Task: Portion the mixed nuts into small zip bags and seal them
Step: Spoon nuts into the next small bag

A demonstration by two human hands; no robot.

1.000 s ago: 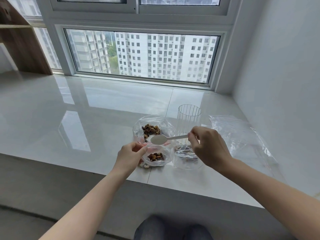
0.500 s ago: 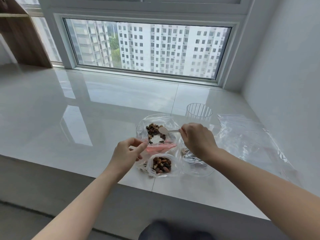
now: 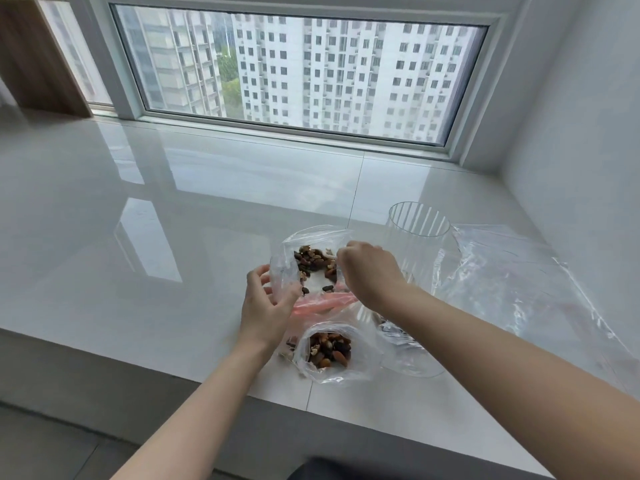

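One ribbed glass (image 3: 417, 244) and loose plastic (image 3: 519, 275) flank the bags.

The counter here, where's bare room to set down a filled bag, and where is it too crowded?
The counter is bare left of the big nut bag, and behind it toward the window. Crowded: the near right, where the small bag of nuts, glass cup and loose plastic bags sit close together around both hands.

Clear plastic zip bag (image 3: 287, 268) with pink-red zip strip (image 3: 323, 302); brown, tan, near-black mixed nuts (image 3: 315, 259) inside. Clear vertically ribbed plastic cup (image 3: 419, 237). Glossy white tiled ledge (image 3: 173, 220).
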